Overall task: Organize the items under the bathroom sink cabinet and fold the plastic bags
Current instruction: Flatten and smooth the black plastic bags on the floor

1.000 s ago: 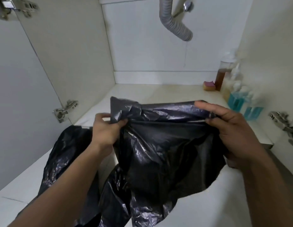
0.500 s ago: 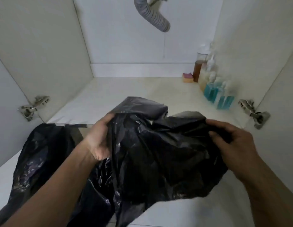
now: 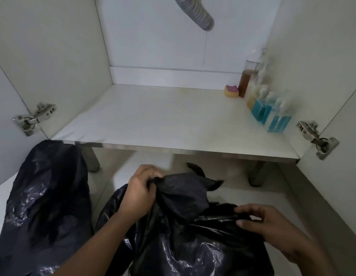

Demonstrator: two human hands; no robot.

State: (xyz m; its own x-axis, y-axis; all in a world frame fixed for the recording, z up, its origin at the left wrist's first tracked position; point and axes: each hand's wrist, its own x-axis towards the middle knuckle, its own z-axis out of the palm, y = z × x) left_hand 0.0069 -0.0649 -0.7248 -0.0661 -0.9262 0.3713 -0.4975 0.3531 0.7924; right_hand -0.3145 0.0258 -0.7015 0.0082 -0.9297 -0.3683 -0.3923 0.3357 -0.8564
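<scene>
A crumpled black plastic bag (image 3: 185, 232) lies low in front of the open cabinet, over the floor. My left hand (image 3: 140, 188) grips its upper left edge with curled fingers. My right hand (image 3: 266, 222) pinches a fold of the same bag at its right side. A second black plastic bag (image 3: 45, 206) lies heaped on the floor at the left, touched by neither hand. On the cabinet shelf (image 3: 163, 118), along the right wall, stand two blue bottles (image 3: 269, 116), a brown-liquid bottle (image 3: 245, 81) and a pink-and-yellow sponge (image 3: 231, 91).
A grey corrugated drain hose (image 3: 199, 14) hangs from the top of the cabinet. Metal hinges sit on the left door (image 3: 33, 118) and the right door (image 3: 314, 136). The shelf stands on short legs (image 3: 256, 174) above the tiled floor.
Both hands have brought the bag down from shelf height to the floor in front of the cabinet. The bag is more bunched, and my head has pulled back, so the shelf's front edge shows.
</scene>
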